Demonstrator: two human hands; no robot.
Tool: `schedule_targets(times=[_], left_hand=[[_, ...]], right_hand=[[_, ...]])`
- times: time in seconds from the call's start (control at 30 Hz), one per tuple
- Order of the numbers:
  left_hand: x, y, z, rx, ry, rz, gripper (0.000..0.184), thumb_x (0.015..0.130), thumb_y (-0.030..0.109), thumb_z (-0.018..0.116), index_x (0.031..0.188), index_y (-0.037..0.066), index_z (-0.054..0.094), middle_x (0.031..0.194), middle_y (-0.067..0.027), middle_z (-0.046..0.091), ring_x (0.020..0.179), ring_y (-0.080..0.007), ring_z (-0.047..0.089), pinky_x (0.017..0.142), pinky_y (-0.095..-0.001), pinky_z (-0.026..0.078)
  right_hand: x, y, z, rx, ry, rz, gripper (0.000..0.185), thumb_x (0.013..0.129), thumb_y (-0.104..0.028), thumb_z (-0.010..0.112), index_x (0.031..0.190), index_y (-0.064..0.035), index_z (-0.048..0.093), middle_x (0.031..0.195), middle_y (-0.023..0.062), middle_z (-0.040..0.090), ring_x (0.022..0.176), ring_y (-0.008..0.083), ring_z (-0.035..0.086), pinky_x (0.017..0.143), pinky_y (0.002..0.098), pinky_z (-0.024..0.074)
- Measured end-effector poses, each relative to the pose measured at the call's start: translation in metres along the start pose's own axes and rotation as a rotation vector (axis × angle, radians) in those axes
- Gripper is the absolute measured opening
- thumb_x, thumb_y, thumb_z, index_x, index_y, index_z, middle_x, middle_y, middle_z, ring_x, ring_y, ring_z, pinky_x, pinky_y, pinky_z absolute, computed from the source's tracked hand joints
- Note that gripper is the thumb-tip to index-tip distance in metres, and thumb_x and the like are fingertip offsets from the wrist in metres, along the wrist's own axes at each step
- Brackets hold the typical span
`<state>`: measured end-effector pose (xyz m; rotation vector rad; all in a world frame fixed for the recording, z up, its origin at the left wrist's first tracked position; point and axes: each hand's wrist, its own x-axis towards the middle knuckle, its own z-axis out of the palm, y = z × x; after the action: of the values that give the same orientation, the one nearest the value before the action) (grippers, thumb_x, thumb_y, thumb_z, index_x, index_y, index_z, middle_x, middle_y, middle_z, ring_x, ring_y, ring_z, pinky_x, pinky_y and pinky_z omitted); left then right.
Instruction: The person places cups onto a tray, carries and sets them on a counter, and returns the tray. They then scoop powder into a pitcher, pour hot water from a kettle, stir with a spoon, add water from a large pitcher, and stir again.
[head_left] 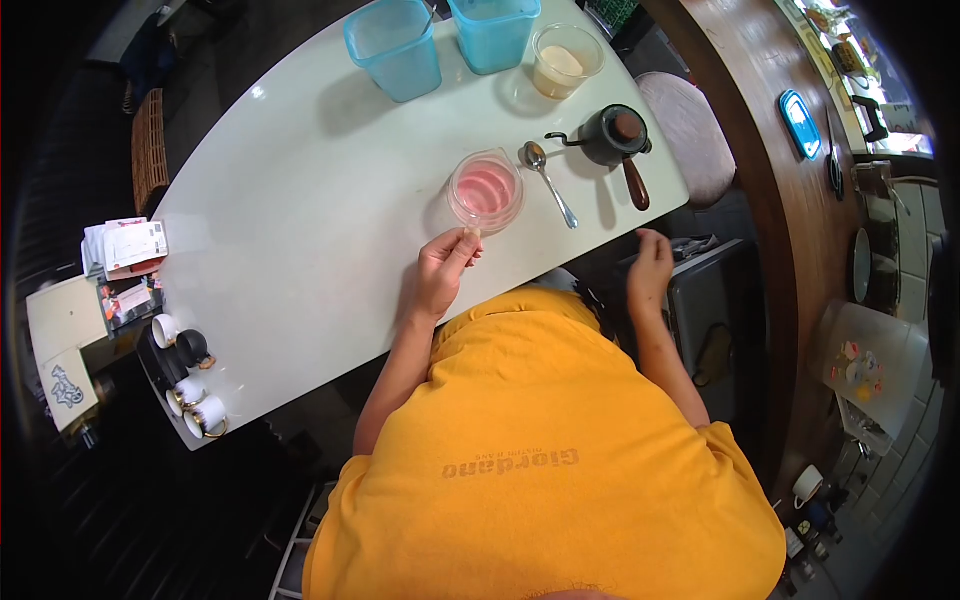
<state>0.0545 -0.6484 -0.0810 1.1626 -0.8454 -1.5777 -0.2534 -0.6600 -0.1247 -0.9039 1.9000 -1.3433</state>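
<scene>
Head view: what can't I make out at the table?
In the head view:
Grip spot on the clear cup: covered by the left hand.
Inside of the dark pot: hidden by its lid.
Far rims of both blue containers: cut off by the top edge.
Print on the papers: too small.

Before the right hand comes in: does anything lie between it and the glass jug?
The spoon lies between the right hand and the glass jug, its handle end near the direct line. The dark pot stands beside that line, not on it.

A pale stool [690, 140] stands beside the table [300, 260]; mugs [208, 412] cluster at one corner.
</scene>
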Motion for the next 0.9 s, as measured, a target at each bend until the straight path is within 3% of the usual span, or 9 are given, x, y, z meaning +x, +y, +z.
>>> schedule_targets(times=[0.07, 0.13, 0.27, 0.37, 0.53, 0.63, 0.73, 0.77, 0.9], left_hand=[[0.0, 0.002, -0.002, 0.057, -0.002, 0.013, 0.024, 0.097, 0.023, 0.055, 0.088, 0.002, 0.063, 0.078, 0.0004, 0.057, 0.072, -0.0082, 0.048, 0.068, -0.0227, 0.04], [0.002, 0.0, -0.006, 0.072, -0.023, 0.02, 0.025, 0.097, 0.024, 0.055, 0.089, 0.001, 0.063, 0.079, 0.0002, 0.057, 0.073, -0.008, 0.049, 0.069, -0.0224, 0.04], [0.0, 0.009, -0.003, 0.125, -0.04, 0.027, 0.026, 0.098, 0.026, 0.054, 0.095, 0.001, 0.064, 0.08, -0.0006, 0.059, 0.076, -0.0078, 0.052, 0.072, -0.0221, 0.042], [-0.003, 0.008, -0.007, 0.231, -0.08, 0.074, 0.027, 0.098, 0.027, 0.054, 0.106, 0.002, 0.06, 0.082, -0.0006, 0.06, 0.079, -0.0081, 0.055, 0.073, -0.0222, 0.043], [-0.018, 0.013, -0.016, 0.26, -0.036, 0.046, 0.031, 0.097, 0.028, 0.055, 0.116, 0.004, 0.054, 0.089, -0.001, 0.061, 0.082, -0.0083, 0.057, 0.073, -0.0226, 0.043], [-0.028, 0.015, -0.031, 0.225, -0.046, 0.026, 0.032, 0.096, 0.028, 0.056, 0.116, 0.004, 0.054, 0.095, -0.0017, 0.06, 0.083, -0.0085, 0.057, 0.074, -0.0227, 0.043], [-0.036, 0.02, -0.044, 0.112, -0.025, 0.019, 0.029, 0.095, 0.024, 0.058, 0.113, 0.002, 0.055, 0.098, -0.0022, 0.059, 0.081, -0.0075, 0.055, 0.074, -0.0222, 0.044], [-0.038, 0.022, -0.048, 0.066, -0.01, 0.011, 0.026, 0.094, 0.02, 0.061, 0.11, 0.0, 0.056, 0.097, -0.0022, 0.058, 0.079, -0.0065, 0.054, 0.074, -0.0217, 0.045], [-0.042, 0.027, -0.059, 0.106, 0.048, 0.004, 0.022, 0.094, 0.02, 0.061, 0.105, 0.001, 0.058, 0.091, 0.0007, 0.058, 0.077, -0.0049, 0.051, 0.072, -0.0204, 0.044]], right_hand=[[-0.025, -0.008, 0.015, -0.235, -0.104, -0.252, 0.017, 0.086, -0.02, 0.067, 0.092, -0.0038, 0.065, 0.071, 0.0023, 0.056, 0.067, 0.0152, 0.052, 0.062, 0.0303, 0.0403], [-0.031, -0.038, 0.031, -0.443, -0.2, -0.612, 0.021, 0.079, -0.023, 0.072, 0.089, -0.0049, 0.066, 0.074, 0.0061, 0.059, 0.068, 0.0233, 0.055, 0.065, 0.0359, 0.0419], [-0.029, -0.058, 0.063, -0.641, -0.153, -0.585, 0.028, 0.074, -0.027, 0.075, 0.088, -0.0042, 0.067, 0.075, 0.0092, 0.061, 0.069, 0.026, 0.058, 0.066, 0.0374, 0.0441], [-0.024, -0.065, 0.071, -0.752, -0.274, -0.347, 0.03, 0.076, -0.032, 0.073, 0.082, -0.0038, 0.066, 0.078, 0.0107, 0.063, 0.072, 0.0287, 0.061, 0.067, 0.0403, 0.045], [-0.026, -0.067, 0.069, -0.913, -0.307, -0.509, 0.021, 0.083, -0.025, 0.064, 0.084, -0.0045, 0.063, 0.078, 0.0167, 0.064, 0.078, 0.0371, 0.063, 0.071, 0.0474, 0.0471], [-0.038, -0.08, 0.061, -0.638, -0.24, -0.454, 0.014, 0.086, -0.015, 0.062, 0.084, -0.0011, 0.06, 0.072, 0.0207, 0.063, 0.067, 0.0362, 0.064, 0.061, 0.04, 0.0501], [-0.044, -0.093, 0.059, -0.291, -0.09, -0.491, 0.013, 0.088, -0.013, 0.064, 0.092, -0.0006, 0.063, 0.069, 0.0075, 0.065, 0.058, 0.0132, 0.06, 0.056, 0.0266, 0.0466], [-0.045, -0.092, 0.06, -0.159, -0.05, -0.454, 0.015, 0.091, -0.015, 0.062, 0.094, -0.0001, 0.064, 0.073, 0.0024, 0.064, 0.066, 0.0068, 0.057, 0.061, 0.022, 0.0447], [-0.044, -0.114, 0.054, 0.358, 0.033, -0.153, 0.019, 0.096, -0.016, 0.056, 0.098, 0.0006, 0.064, 0.081, 0.0021, 0.062, 0.074, 0.0047, 0.052, 0.069, 0.0184, 0.0404]])
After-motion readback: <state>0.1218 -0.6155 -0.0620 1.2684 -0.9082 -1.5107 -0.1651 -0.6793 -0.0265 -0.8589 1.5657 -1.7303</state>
